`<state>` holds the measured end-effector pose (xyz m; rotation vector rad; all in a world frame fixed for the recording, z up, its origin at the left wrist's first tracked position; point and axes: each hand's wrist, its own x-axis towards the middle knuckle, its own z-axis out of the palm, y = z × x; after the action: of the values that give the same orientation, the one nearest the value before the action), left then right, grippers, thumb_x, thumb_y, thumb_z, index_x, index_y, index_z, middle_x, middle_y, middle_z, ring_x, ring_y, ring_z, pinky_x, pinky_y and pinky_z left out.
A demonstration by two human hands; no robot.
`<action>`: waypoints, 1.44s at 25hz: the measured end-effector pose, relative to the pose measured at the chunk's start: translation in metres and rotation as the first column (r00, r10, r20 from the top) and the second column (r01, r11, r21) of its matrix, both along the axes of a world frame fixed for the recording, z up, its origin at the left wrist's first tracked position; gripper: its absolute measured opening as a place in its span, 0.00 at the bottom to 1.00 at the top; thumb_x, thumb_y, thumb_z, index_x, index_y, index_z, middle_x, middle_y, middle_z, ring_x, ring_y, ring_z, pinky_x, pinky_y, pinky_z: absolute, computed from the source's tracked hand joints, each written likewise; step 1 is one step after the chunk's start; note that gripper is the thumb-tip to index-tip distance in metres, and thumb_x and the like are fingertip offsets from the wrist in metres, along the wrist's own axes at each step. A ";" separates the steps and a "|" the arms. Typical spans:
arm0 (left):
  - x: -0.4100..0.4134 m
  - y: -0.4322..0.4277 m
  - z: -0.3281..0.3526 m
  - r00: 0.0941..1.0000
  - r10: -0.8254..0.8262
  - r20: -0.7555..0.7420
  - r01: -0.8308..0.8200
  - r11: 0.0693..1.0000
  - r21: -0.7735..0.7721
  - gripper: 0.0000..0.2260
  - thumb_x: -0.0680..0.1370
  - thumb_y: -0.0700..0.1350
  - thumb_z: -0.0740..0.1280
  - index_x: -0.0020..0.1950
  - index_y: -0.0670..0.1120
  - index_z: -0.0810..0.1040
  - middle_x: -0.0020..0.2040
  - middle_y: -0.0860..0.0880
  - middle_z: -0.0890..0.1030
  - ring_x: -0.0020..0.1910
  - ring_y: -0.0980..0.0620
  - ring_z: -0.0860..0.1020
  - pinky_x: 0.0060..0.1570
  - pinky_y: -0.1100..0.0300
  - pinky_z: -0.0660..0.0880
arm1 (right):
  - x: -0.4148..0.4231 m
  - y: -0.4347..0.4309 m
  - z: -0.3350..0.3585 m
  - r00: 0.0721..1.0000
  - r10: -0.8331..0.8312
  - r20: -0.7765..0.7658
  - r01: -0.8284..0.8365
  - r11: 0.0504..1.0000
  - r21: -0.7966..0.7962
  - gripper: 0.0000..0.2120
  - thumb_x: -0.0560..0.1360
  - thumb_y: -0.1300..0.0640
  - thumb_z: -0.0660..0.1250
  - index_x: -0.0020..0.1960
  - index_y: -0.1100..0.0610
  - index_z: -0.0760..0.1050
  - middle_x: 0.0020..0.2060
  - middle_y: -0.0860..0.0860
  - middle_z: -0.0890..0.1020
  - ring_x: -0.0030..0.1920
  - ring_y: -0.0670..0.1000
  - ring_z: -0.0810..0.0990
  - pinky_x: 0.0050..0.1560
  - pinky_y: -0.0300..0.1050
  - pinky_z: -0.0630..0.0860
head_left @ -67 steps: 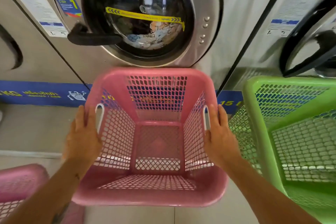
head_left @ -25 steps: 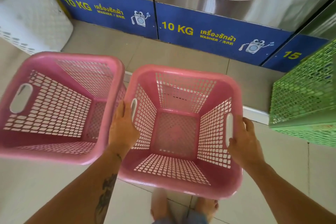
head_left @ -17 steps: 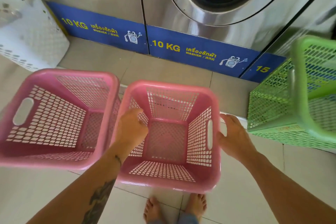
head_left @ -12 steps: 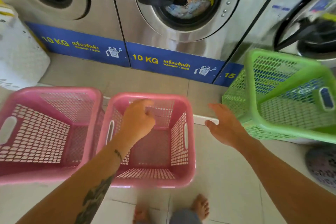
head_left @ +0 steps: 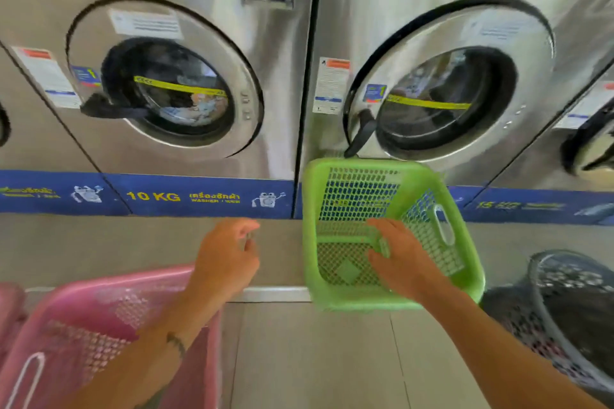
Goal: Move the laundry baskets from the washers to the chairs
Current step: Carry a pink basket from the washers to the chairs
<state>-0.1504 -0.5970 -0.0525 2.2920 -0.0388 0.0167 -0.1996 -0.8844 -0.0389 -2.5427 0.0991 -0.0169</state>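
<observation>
A green laundry basket [head_left: 352, 300] stands on the raised floor step below the right washer [head_left: 445, 83], empty. My right hand [head_left: 403, 259] hovers over its opening with fingers spread, holding nothing. My left hand [head_left: 224, 259] hangs in the air left of the green basket, fingers loosely curled, empty. A pink laundry basket [head_left: 96, 289] sits on the floor at the lower left, under my left forearm. The edge of a second pink basket [head_left: 10, 305] shows at the far left.
Steel front-loading washers line the wall, the left washer [head_left: 166, 90] with laundry behind its door glass. A dark mesh basket [head_left: 571, 309] stands at the lower right. A white step edge [head_left: 275, 294] runs across the tiled floor.
Both hands let go of the pink basket, which now rests on the floor beside the other pink one. My view swung up and right, and both hands moved toward the green basket.
</observation>
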 end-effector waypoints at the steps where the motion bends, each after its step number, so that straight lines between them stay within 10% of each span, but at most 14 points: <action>1: 0.007 -0.029 -0.009 1.000 0.010 -0.003 -0.010 1.000 0.012 0.16 0.74 0.34 0.63 0.58 0.47 0.81 0.57 0.49 0.82 0.57 0.49 0.80 0.61 0.54 0.73 | 0.005 -0.030 -0.010 1.000 -0.008 0.003 0.008 1.000 0.013 0.25 0.71 0.64 0.71 0.67 0.57 0.73 0.61 0.56 0.76 0.62 0.56 0.75 0.61 0.36 0.63; 8: 0.065 -0.166 -0.072 0.994 0.110 -0.007 -0.105 0.966 0.237 0.20 0.67 0.48 0.62 0.58 0.47 0.77 0.55 0.43 0.79 0.58 0.40 0.74 0.60 0.48 0.71 | 0.042 -0.185 -0.089 0.985 -0.157 -0.069 0.146 0.980 -0.138 0.30 0.69 0.59 0.70 0.70 0.54 0.68 0.69 0.60 0.69 0.67 0.65 0.70 0.67 0.59 0.68; 13: 0.079 -0.183 -0.136 0.991 0.108 -0.082 -0.054 0.867 0.495 0.40 0.71 0.42 0.68 0.79 0.52 0.53 0.79 0.39 0.46 0.77 0.37 0.53 0.71 0.42 0.59 | 0.073 -0.237 -0.122 0.947 -0.302 -0.107 0.273 0.936 -0.222 0.36 0.70 0.61 0.68 0.75 0.51 0.59 0.73 0.66 0.60 0.69 0.70 0.65 0.66 0.64 0.67; 27: -0.034 -0.072 -0.152 0.993 0.079 0.085 -0.111 0.867 0.485 0.35 0.64 0.37 0.62 0.74 0.39 0.66 0.69 0.37 0.69 0.61 0.33 0.73 0.59 0.41 0.74 | -0.008 -0.157 -0.132 0.983 -0.161 -0.093 0.139 0.968 -0.211 0.37 0.68 0.66 0.63 0.75 0.47 0.62 0.74 0.56 0.62 0.52 0.67 0.80 0.48 0.59 0.78; 36: -0.132 -0.014 -0.153 0.969 0.214 -0.127 -0.163 0.931 0.328 0.35 0.68 0.31 0.64 0.75 0.47 0.67 0.76 0.47 0.67 0.64 0.40 0.76 0.63 0.46 0.74 | -0.098 -0.094 -0.150 0.959 -0.171 -0.225 0.105 0.955 -0.276 0.35 0.70 0.65 0.66 0.75 0.52 0.62 0.75 0.57 0.62 0.62 0.65 0.75 0.57 0.59 0.77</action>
<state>-0.2824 -0.6105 -0.2056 2.6019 0.2833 -0.0803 -0.2976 -0.9781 -0.1888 -2.7862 0.3987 0.2483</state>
